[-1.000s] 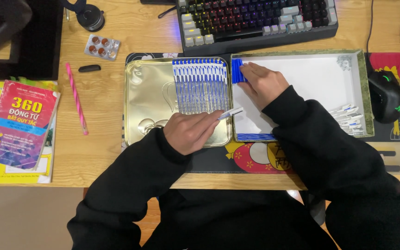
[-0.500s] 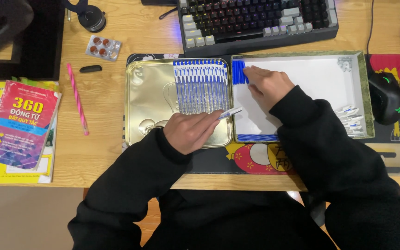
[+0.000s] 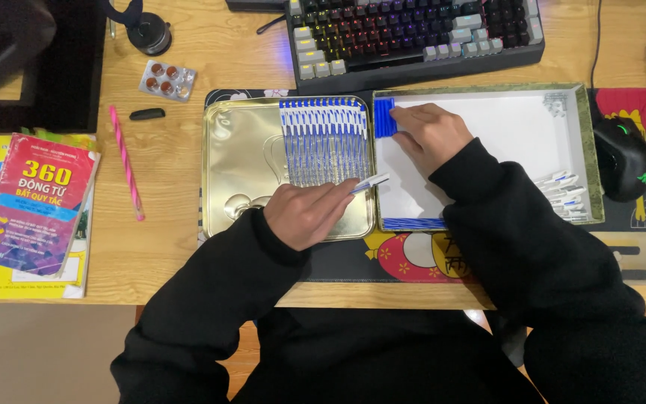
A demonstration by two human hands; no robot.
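- The wooden surface [image 3: 173, 247] carries everything, and a dark patterned mat [image 3: 428, 262] lies under the two containers, so both sit flat and close to the person.
- A keyboard [image 3: 413, 34] is pushed to the far edge and a black mouse [image 3: 622, 158] sits off to the right, which leaves the middle free for sorting.
- The white box [image 3: 577, 135] lies open on the right, with a few loose blue-and-white pens [image 3: 562, 196] heaped in its right corner, within reach of the right hand.
- The gold tin [image 3: 241, 161] lies open just beside it on the left, wall against wall; it serves as a tray.
- A row of blue-and-white pens [image 3: 321, 142] lies side by side in the tin, caps level at the far edge, so they pack tight.
- The right hand [image 3: 429, 135] rests on the box floor, fingers curled, fingertips touching a small blue bundle [image 3: 384, 117] at the box's left wall.
- The left hand [image 3: 309, 213] lies on the tin's near edge, pinching a single pen [image 3: 369, 184] that points toward the row's right end.
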